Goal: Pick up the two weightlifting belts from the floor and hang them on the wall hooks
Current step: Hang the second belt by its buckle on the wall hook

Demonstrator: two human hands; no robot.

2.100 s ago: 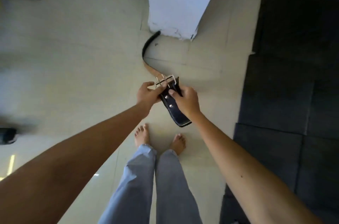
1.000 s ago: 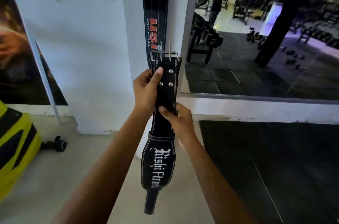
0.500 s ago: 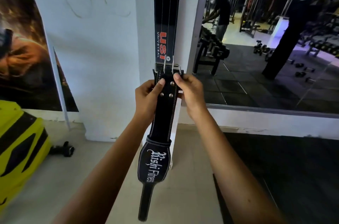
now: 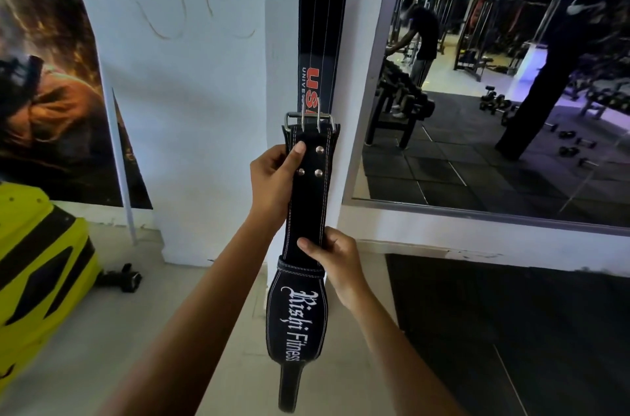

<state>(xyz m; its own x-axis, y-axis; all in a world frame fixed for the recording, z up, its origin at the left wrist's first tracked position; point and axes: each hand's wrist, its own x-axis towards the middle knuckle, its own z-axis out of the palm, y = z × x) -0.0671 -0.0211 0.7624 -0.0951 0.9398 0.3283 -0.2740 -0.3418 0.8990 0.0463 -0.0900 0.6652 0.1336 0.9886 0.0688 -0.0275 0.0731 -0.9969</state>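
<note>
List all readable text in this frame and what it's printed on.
"Rishi Fitness": white gothic lettering on the held black belt, gripped by the left hand and right hand.
"US" in red, then "UNIVE" below, both cut off by the held belt: on the hanging belt.
No other text is readable.

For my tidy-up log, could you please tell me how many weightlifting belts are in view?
2. A black belt held upright in both hands, and a USI belt hanging on the white pillar behind it. Its hook is out of view.
</note>
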